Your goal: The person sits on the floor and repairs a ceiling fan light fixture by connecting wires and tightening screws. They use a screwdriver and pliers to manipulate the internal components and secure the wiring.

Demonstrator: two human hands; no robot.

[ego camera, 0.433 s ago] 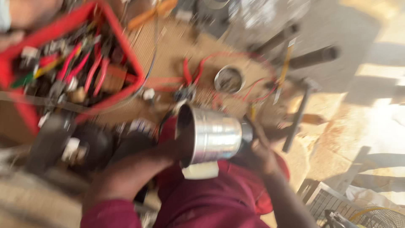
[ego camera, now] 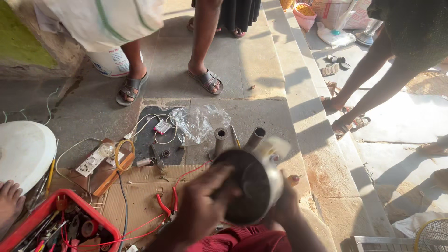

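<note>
Steel-grey round metal housing [ego camera: 249, 189] over cardboard sheet [ego camera: 140, 196] | left hand [ego camera: 203, 205] clamped on rim, right hand [ego camera: 284, 203] cupping side | step: likely turning/inspecting | next: firm two-hand hold.

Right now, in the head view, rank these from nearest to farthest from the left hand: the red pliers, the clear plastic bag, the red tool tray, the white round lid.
From the left hand:
1. Red pliers, just left of it on the cardboard.
2. Clear plastic bag, straight ahead on the stone.
3. Red tool tray, lower left corner.
4. White round lid, far left edge.
</note>
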